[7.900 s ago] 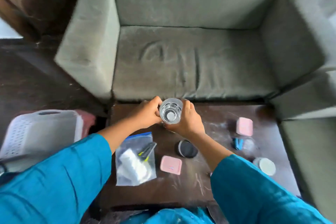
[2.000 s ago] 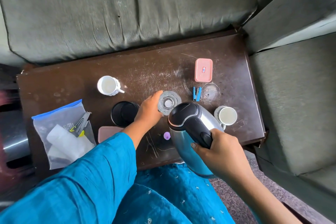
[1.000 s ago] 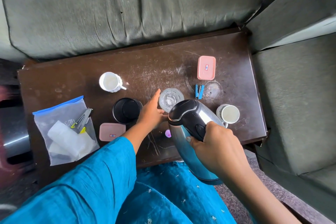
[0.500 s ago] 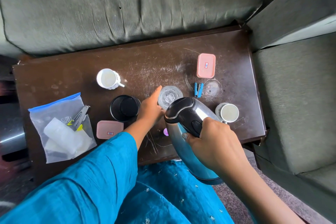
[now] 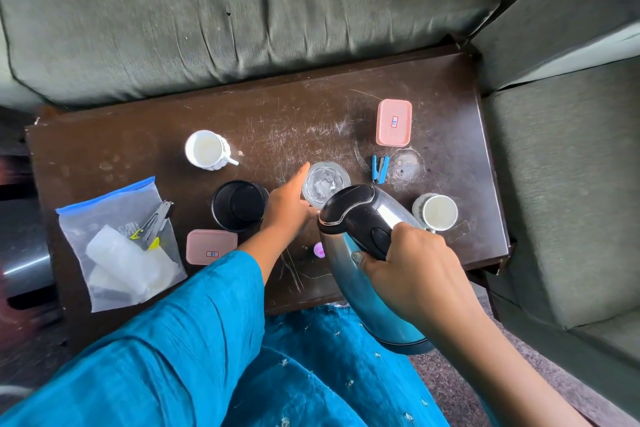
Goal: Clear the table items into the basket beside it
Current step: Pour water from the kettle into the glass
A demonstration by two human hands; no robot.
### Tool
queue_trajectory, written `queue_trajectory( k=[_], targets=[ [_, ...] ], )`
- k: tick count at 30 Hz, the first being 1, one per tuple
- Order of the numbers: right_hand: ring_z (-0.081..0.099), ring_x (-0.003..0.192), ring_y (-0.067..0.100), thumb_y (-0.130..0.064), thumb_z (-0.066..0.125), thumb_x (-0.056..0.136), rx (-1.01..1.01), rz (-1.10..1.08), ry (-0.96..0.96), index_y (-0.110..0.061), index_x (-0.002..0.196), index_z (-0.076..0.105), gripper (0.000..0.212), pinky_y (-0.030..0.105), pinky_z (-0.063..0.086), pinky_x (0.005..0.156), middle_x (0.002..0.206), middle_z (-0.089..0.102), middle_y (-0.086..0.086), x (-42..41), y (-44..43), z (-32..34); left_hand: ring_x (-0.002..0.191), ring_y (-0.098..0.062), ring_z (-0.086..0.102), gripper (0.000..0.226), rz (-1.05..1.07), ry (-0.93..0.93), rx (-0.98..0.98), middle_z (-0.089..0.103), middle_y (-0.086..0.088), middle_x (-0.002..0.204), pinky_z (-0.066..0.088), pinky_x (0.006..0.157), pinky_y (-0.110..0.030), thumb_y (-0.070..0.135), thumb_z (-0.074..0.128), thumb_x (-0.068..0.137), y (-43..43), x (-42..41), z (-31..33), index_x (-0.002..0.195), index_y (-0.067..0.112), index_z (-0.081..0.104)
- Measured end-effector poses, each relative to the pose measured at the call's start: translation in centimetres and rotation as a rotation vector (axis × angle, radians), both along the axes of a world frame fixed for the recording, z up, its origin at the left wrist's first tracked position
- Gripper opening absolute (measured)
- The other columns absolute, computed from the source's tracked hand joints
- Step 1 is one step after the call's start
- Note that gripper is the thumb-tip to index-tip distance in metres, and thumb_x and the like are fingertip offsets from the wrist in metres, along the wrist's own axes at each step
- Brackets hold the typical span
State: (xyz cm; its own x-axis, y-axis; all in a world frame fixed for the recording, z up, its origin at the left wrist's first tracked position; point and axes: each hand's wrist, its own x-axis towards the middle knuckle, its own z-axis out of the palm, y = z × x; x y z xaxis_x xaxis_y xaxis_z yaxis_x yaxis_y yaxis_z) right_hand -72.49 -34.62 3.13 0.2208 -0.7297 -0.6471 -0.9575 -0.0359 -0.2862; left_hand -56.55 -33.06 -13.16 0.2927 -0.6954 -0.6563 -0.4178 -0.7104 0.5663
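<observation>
A clear drinking glass (image 5: pixel 325 182) stands mid-table on the dark wooden table (image 5: pixel 138 146). My left hand (image 5: pixel 289 204) wraps its left side. My right hand (image 5: pixel 412 269) grips the black handle of a steel electric kettle (image 5: pixel 363 218), tilted with its lid end over the glass. Also on the table are two white cups (image 5: pixel 207 150) (image 5: pixel 435 211), a black cup (image 5: pixel 239 204), two pink lidded boxes (image 5: pixel 393 122) (image 5: pixel 211 246), a blue clip (image 5: pixel 379 168) and a zip bag (image 5: pixel 121 246). The basket is out of view.
A grey-green sofa seat (image 5: pixel 242 10) borders the table's far edge, and another cushion (image 5: pixel 568 184) its right side. A small purple cap (image 5: pixel 319 250) lies near the kettle. A dark metal object (image 5: pixel 24 267) sits at the left edge. My blue clothing fills the foreground.
Since the first frame a kettle has come into my right hand. Over the last second the kettle tipped further toward the glass while my left hand stayed on the glass.
</observation>
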Motion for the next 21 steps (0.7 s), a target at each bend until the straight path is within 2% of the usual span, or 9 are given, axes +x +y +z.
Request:
queue_trajectory(
  k=[5,10,14,18,21],
  targets=[
    [0.037,0.049,0.013,-0.075,0.018,0.046,-0.030,-0.003,0.004,-0.020,0.058,0.031,0.058,0.025,0.024,0.041,0.057,0.038,-0.004,-0.13,-0.08,0.10,0.115,-0.031,0.054,0.079,-0.024,-0.033,0.008,0.053,-0.014,0.134,0.050,0.090,-0.040,0.005,0.063,0.078,-0.06,-0.06,0.11,0.142,0.031,0.025],
    [0.040,0.051,0.022,-0.063,0.038,0.066,-0.028,0.023,0.044,-0.020,0.059,0.030,0.045,0.028,0.031,0.046,0.059,0.041,0.001,-0.04,0.01,0.13,0.111,-0.029,0.056,0.079,-0.011,-0.058,0.028,0.055,-0.013,0.131,0.050,0.086,-0.039,0.004,0.061,0.079,-0.15,-0.16,0.17,0.142,0.033,0.024],
    [0.040,0.049,0.017,-0.069,0.026,0.052,-0.031,0.017,0.007,-0.020,0.058,0.032,0.050,0.027,0.027,0.044,0.056,0.039,-0.003,0.14,0.25,0.34,0.112,-0.029,0.056,0.078,-0.004,-0.052,0.022,0.054,-0.013,0.132,0.050,0.085,-0.037,0.006,0.063,0.080,0.02,-0.20,0.15,0.143,0.030,0.024],
    [0.042,0.050,0.019,-0.067,0.035,0.061,-0.024,0.025,0.009,-0.020,0.058,0.032,0.047,0.028,0.031,0.046,0.057,0.039,-0.003,0.01,0.47,0.40,0.109,-0.028,0.057,0.076,0.018,-0.054,0.008,0.055,-0.012,0.132,0.049,0.081,-0.033,0.005,0.061,0.079,0.23,-0.27,0.24,0.142,0.030,0.026],
    [0.040,0.048,0.016,-0.069,0.027,0.054,-0.039,0.026,-0.002,-0.019,0.058,0.033,0.051,0.025,0.026,0.041,0.056,0.040,-0.002,-0.11,0.71,0.39,0.110,-0.028,0.057,0.073,0.009,-0.072,0.008,0.054,-0.012,0.132,0.049,0.079,-0.032,0.006,0.059,0.081,0.29,-0.24,0.30,0.142,0.030,0.027]
  ],
)
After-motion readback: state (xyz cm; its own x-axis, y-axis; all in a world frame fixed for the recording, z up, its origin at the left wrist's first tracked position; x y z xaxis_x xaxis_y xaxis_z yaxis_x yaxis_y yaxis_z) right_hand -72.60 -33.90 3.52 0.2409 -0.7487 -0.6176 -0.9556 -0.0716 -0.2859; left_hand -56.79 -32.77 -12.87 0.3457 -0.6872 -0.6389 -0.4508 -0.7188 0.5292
